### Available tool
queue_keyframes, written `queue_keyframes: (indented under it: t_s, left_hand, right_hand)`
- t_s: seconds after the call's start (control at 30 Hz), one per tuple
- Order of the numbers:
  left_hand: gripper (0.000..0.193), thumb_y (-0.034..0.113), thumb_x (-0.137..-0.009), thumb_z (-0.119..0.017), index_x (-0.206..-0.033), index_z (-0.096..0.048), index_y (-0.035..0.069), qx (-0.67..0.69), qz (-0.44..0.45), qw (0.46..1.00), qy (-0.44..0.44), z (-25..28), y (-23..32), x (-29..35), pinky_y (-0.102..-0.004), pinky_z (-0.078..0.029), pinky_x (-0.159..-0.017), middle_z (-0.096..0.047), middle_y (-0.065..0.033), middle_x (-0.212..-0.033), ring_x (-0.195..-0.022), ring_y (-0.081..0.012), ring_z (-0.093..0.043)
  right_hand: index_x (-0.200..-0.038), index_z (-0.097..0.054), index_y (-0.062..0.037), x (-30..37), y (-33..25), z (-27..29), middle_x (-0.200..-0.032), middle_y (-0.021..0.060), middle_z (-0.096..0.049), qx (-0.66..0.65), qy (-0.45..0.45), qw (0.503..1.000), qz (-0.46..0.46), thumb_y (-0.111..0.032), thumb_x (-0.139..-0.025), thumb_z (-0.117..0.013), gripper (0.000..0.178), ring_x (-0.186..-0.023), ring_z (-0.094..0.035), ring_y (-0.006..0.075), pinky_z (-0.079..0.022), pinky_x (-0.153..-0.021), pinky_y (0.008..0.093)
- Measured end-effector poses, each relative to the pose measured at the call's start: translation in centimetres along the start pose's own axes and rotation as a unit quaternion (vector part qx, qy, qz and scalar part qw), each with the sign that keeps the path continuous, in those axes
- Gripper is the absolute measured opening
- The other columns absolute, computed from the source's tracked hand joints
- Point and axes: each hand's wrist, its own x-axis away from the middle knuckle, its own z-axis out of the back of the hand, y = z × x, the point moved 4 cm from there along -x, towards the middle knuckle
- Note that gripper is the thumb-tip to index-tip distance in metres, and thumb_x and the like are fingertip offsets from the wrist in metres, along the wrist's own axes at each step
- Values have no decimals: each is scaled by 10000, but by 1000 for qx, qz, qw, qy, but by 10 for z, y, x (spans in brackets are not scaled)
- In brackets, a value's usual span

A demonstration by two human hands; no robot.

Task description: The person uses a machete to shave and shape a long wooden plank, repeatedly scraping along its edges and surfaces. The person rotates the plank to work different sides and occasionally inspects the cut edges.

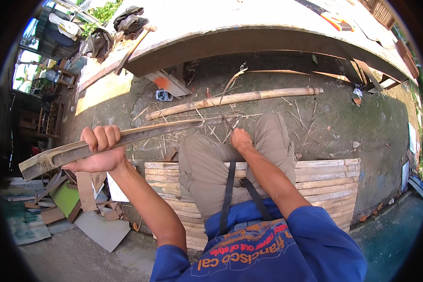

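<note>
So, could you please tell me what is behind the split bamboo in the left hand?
Beyond the split bamboo, a bamboo pole and a small clear container rest on the ground. Whatever the split bamboo and left hand directly cover cannot be seen.

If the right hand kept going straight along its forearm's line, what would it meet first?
Most likely the split bamboo piece, near its thin end, which lies ahead of the right hand in the picture; depth there is hard to judge.

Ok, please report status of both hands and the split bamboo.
Left hand: grip around split bamboo. Right hand: grip on dark tool. Bamboo pole lying beyond.
</note>
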Motion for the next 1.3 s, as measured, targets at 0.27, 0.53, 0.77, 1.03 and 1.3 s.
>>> queue_keyframes:
  t_s: [0.27,0.53,0.77,1.03,1.3]
  left_hand:
    - [815,992,-728,-364,-621,-231,195,-27,-2,998,51,31,2,-23,-290,-85,-449,-180,57,-474,-438,-83,-82]
    - [764,906,-777,-489,-642,-257,190,-48,9,999,23,63,1,-65,-285,-88,-451,-196,60,-505,-441,-76,-108]
    - [754,900,-764,-523,-667,-299,187,66,76,988,-115,81,-21,-117,-272,-156,-487,-248,68,-552,-480,-75,-177]
    - [872,1024,-694,-289,-735,-358,156,-153,49,970,181,83,-169,-32,-295,-226,-518,-279,13,-591,-514,-122,-237]
    - [866,1031,-689,-290,-616,-281,168,30,117,992,43,100,-203,-20,-310,-158,-509,-230,41,-491,-468,-111,-138]
  right_hand:
    - [-1054,-706,2,-6,7,-11,-972,252,-717,11,20,997,72,-259,-962,-564,311,-963,-689,453,-555,-866,527]
    - [-1101,-729,-6,-55,43,-27,-1128,259,-699,39,-45,998,-28,-284,-980,-547,354,-1061,-684,415,-547,-938,483]
    - [-1099,-707,-23,-70,32,-52,-991,287,-699,-103,-43,992,-55,-263,-946,-581,311,-1004,-665,462,-537,-899,528]
    - [-1129,-702,-88,-66,-18,-8,-952,265,-705,-71,-15,996,59,-252,-947,-583,273,-922,-678,459,-545,-847,534]
    - [-1158,-691,-106,-61,-31,1,-970,264,-704,-78,14,991,111,-283,-956,-597,285,-917,-683,453,-553,-816,532]
